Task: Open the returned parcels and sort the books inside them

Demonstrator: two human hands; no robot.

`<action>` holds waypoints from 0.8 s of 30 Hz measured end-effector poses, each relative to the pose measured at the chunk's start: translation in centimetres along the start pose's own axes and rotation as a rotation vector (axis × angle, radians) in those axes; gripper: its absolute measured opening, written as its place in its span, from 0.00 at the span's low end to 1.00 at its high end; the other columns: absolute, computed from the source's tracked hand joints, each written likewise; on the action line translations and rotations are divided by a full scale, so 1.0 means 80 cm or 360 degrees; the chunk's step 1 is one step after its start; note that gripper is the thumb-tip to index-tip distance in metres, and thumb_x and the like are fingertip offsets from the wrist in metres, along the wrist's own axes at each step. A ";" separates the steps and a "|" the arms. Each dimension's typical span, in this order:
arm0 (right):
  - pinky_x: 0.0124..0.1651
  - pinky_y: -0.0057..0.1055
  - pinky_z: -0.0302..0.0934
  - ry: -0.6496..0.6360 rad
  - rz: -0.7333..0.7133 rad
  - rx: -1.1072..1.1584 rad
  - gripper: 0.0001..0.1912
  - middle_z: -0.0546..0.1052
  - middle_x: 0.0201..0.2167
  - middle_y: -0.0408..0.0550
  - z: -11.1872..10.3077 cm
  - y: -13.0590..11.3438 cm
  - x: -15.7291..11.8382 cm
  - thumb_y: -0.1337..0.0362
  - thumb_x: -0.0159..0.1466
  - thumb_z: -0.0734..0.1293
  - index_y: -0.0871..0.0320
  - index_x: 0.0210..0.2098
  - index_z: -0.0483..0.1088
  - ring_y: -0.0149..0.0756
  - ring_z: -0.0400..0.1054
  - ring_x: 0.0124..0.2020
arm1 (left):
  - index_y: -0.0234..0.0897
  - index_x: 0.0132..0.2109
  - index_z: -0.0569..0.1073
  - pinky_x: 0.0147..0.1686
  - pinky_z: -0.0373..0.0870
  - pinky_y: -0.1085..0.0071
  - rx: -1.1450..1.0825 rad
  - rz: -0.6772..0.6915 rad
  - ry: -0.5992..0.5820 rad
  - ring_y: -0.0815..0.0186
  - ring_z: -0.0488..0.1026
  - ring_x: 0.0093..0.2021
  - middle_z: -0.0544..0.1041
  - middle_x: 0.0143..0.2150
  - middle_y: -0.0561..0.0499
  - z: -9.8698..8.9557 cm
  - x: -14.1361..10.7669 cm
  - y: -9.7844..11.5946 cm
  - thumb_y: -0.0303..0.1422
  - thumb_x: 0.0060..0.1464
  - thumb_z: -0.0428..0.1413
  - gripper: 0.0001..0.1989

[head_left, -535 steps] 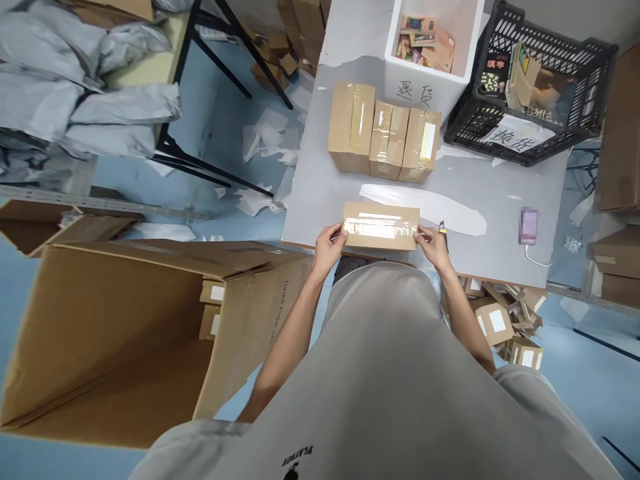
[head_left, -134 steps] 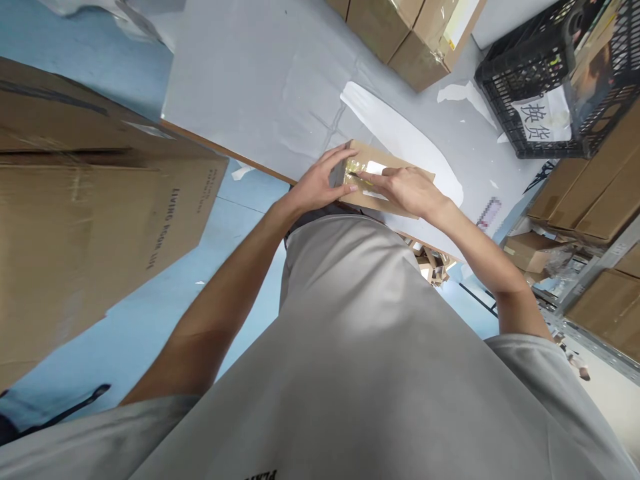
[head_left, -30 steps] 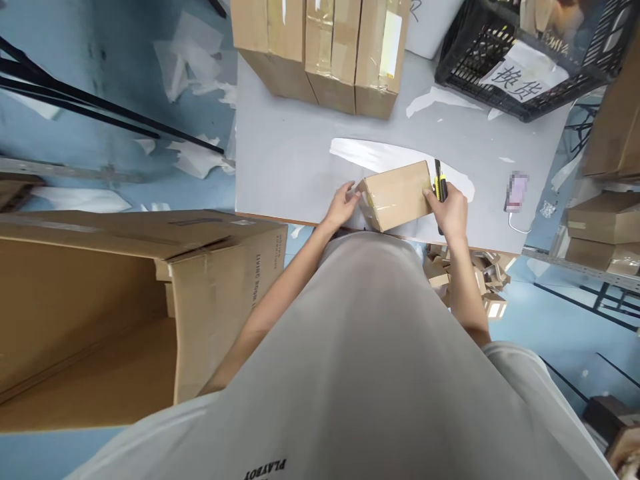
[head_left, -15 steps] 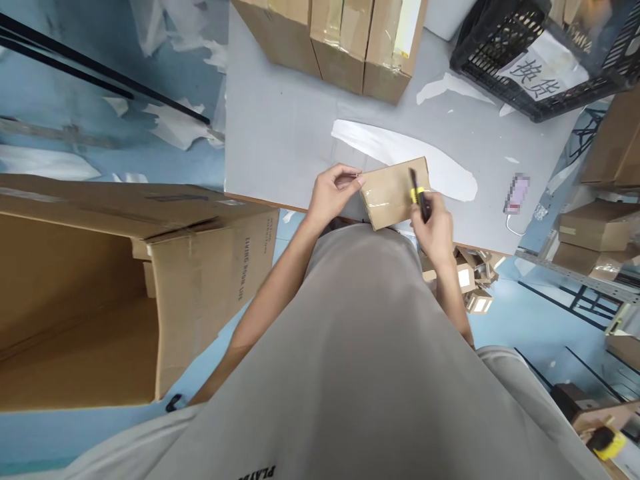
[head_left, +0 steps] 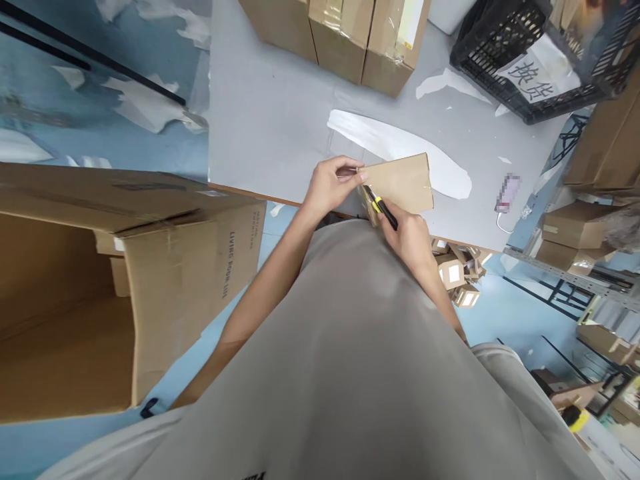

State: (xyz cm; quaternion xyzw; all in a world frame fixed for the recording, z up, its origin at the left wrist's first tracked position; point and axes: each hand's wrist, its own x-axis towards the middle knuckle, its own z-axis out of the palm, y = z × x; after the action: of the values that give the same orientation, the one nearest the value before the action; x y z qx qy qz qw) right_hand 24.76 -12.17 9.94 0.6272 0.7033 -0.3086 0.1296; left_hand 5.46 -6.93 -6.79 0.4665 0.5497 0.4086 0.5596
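Observation:
A small brown cardboard box (head_left: 403,179) is at the near edge of the grey table. My left hand (head_left: 333,183) pinches its left upper corner between thumb and fingers. In my right hand (head_left: 407,237) is a black and yellow utility knife (head_left: 384,210), its tip pointing up and left at the box's left end, close to my left fingertips. Whether the blade touches the cardboard I cannot tell. Behind the box lies a long white sheet of paper (head_left: 395,143).
Several taped cartons (head_left: 345,40) stand at the back of the table (head_left: 260,127). A black plastic crate (head_left: 525,73) with a handwritten sign is back right. A large open carton (head_left: 185,293) stands at left. Small boxes (head_left: 453,272) lie below the table's right edge.
My right hand has swung the knife left, from above the box's right side to its left end. The box has tilted, its broad face turning; my left hand keeps its corner.

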 end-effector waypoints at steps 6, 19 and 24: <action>0.58 0.43 0.72 -0.0037 0.0105 -0.0132 0.31 0.87 0.61 0.59 0.002 -0.020 0.000 0.55 0.84 0.56 0.53 0.82 0.67 0.59 0.84 0.58 | 0.38 0.50 0.85 0.59 0.87 0.54 -0.0015 0.0002 -0.0017 0.53 0.87 0.54 0.88 0.49 0.45 -0.002 0.001 -0.001 0.49 0.60 0.74 0.21; 0.48 0.37 0.69 -0.0290 0.0389 -0.0354 0.25 0.90 0.53 0.57 -0.022 -0.056 -0.029 0.58 0.85 0.57 0.50 0.75 0.73 0.57 0.85 0.53 | 0.39 0.53 0.86 0.58 0.87 0.61 -0.0019 -0.0029 -0.0021 0.56 0.86 0.53 0.87 0.53 0.46 0.009 -0.007 0.007 0.41 0.65 0.68 0.15; 0.47 0.36 0.68 -0.0234 0.0500 -0.0354 0.27 0.90 0.52 0.57 -0.019 -0.078 -0.038 0.58 0.85 0.55 0.50 0.77 0.70 0.56 0.85 0.51 | 0.39 0.54 0.87 0.58 0.87 0.62 0.0019 -0.0010 -0.0098 0.56 0.86 0.53 0.87 0.53 0.46 0.005 -0.008 0.012 0.42 0.66 0.68 0.15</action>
State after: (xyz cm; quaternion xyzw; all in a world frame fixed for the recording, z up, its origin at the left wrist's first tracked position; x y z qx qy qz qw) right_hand 19.63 -13.83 14.55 0.6867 0.6152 -0.2499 0.2957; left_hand 5.84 -7.39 -5.70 0.4804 0.5361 0.3890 0.5749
